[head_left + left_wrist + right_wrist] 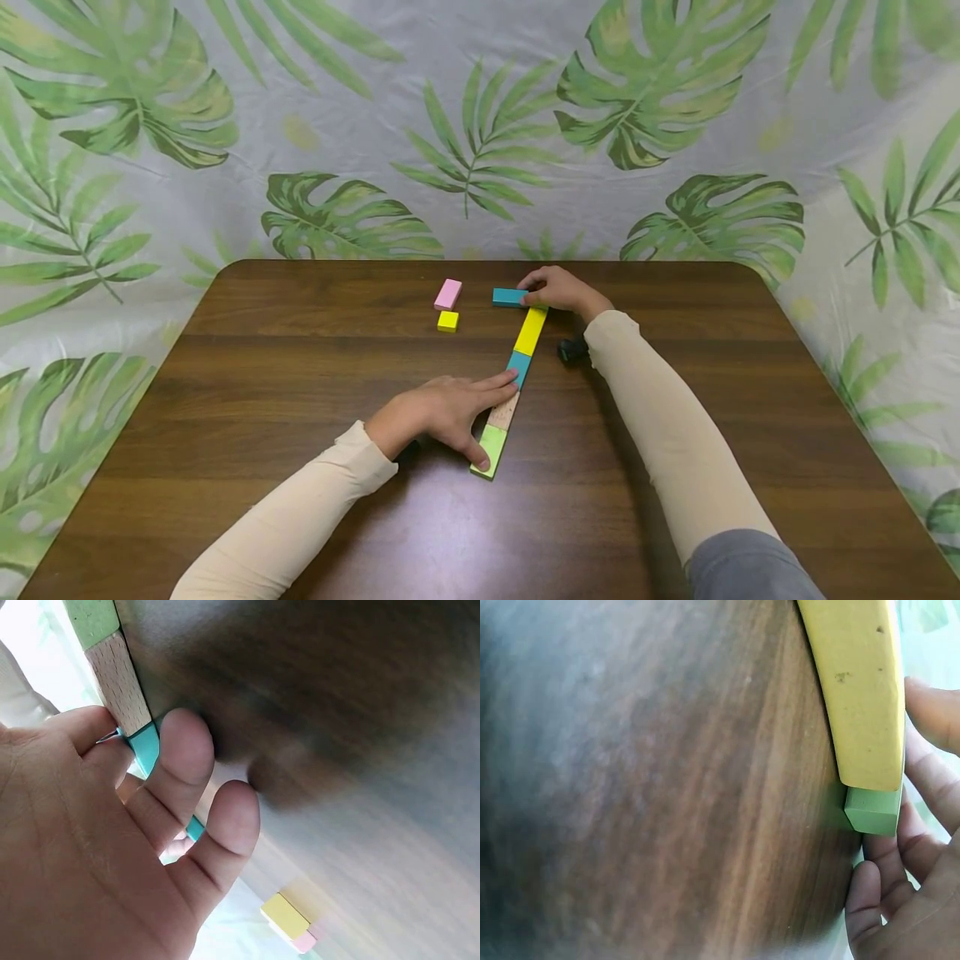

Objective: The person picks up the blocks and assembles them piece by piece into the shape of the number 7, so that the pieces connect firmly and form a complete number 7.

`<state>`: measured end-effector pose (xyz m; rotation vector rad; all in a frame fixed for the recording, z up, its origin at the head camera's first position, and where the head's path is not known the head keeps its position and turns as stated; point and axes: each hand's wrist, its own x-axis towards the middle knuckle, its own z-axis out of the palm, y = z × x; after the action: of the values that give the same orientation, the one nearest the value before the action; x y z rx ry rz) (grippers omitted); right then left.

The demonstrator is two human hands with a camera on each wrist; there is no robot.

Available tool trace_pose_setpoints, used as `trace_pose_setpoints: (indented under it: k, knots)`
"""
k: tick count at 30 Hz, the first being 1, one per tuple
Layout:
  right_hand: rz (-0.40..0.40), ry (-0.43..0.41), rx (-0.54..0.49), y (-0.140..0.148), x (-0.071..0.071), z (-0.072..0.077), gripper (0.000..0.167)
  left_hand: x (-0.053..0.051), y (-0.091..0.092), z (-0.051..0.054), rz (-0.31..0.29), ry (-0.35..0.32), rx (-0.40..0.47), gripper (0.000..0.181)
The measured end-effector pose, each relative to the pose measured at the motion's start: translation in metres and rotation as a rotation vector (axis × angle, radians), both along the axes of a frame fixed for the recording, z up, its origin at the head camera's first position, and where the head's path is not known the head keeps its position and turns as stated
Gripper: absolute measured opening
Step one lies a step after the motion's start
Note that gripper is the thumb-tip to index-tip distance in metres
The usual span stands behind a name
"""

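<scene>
The step in hand looks like extending a line of blocks at its far end while the near part is kept steady. On the brown tabletop point(300, 508), the row runs from the lime-green block point(491, 446) near the middle through the bare-wood block point(503, 412), the row's teal block point(519, 363) and the long yellow block point(531, 331) to a green end block point(874, 810), mostly hidden in the head view.

The person's left hand point(448, 410) is spread, thumb on the lime-green block and forefinger on the row's teal block, gripping nothing. The right hand point(562, 292) is narrowed, appearing to pinch the right end of the crosswise teal block point(508, 297) close to the far edge of the tabletop; its wrist view hides that contact.

The crosswise teal block lies with its long axis roughly parallel to the far edge, its free end towards the left edge. The row's long axis points at the far edge, leaning right. The next move probably calls for squaring the pinched block against the row's end without nudging the line.

Left of it lie the pink block point(448, 294), lengthwise towards the far edge, and the short yellow block point(447, 322) just nearer.
</scene>
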<state>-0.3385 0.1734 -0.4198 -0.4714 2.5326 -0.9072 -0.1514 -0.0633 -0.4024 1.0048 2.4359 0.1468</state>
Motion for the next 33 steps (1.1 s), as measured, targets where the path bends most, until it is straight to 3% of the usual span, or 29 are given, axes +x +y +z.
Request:
trace_pose_setpoints:
  k: [33]
  knots:
    - [-0.024, 0.013, -0.037, 0.0067, 0.0053, -0.0016, 0.037, 0.0008, -0.0001, 0.0018, 0.004, -0.014, -0.006, 0.108]
